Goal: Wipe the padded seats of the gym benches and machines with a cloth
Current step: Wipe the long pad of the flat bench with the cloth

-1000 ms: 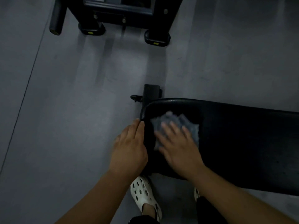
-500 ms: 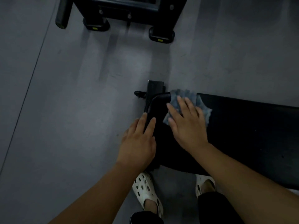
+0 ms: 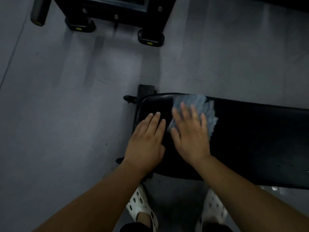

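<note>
Pressing cloth point(image 3: 210, 114) under my flat right hand point(image 3: 190, 138), wiping the seat point(image 3: 250, 139) — flat left hand point(image 3: 145, 143), nine o'clock, likely braces it.

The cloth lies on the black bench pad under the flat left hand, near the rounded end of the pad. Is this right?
Not quite: the hand is wrong. The head view shows the cloth on the black bench pad under the flat right hand, near the rounded end of the pad. The left hand rests bare on the pad beside it.
</note>
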Demonstrator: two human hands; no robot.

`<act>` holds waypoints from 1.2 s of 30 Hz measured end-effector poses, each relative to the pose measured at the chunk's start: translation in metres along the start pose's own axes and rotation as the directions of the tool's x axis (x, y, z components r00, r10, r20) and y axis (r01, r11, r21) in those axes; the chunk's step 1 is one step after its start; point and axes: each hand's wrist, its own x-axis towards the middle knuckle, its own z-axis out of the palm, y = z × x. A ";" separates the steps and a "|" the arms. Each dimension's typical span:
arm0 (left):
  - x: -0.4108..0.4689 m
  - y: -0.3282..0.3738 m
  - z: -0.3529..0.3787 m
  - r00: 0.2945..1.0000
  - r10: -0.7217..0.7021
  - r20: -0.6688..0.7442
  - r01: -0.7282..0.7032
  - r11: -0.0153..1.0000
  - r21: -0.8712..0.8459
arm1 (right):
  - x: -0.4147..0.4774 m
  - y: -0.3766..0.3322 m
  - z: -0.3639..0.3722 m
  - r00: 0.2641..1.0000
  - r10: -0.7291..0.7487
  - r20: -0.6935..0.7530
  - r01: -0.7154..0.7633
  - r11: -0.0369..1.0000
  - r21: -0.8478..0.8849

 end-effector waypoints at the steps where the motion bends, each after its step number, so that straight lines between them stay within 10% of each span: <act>1: 0.005 0.007 0.001 1.000 -0.001 -0.017 0.000 1.000 -0.026 | -0.024 0.005 0.006 0.991 -0.125 0.039 0.125 0.992 -0.010; 4: 0.012 0.026 0.012 0.997 -0.012 -0.076 0.007 0.997 -0.072 | -0.065 0.048 0.000 0.946 -0.302 0.117 0.299 0.953 0.041; 9: 0.016 0.037 0.038 0.983 -0.045 -0.181 0.047 0.999 0.004 | 0.020 0.034 -0.008 1.000 -0.024 0.012 0.024 1.000 0.013; 14: 0.015 0.035 0.046 0.967 -0.028 -0.252 0.044 0.997 0.059 | -0.030 0.064 -0.008 0.952 -0.302 0.050 0.297 0.951 0.087; 20: 0.017 0.039 0.050 0.940 -0.035 -0.339 0.078 0.990 0.114 | 0.042 0.053 -0.005 0.986 -0.164 -0.034 0.165 0.986 0.032; 25: 0.010 0.037 0.053 0.940 -0.045 -0.340 0.088 0.990 0.113 | -0.044 0.066 0.006 0.902 -0.425 -0.074 0.431 0.893 0.127; 29: -0.007 0.046 0.057 0.954 -0.089 -0.287 0.123 0.987 0.103 | -0.051 0.115 0.001 0.938 -0.296 -0.179 0.338 0.892 0.300; 33: -0.010 0.070 0.057 0.947 -0.142 -0.287 0.166 0.984 0.063 | -0.018 0.086 -0.008 0.973 -0.189 -0.133 0.206 0.971 0.123; 36: -0.005 0.080 0.060 0.929 -0.160 -0.333 0.189 0.980 0.057 | -0.073 0.067 0.012 0.908 -0.398 -0.134 0.410 0.908 0.083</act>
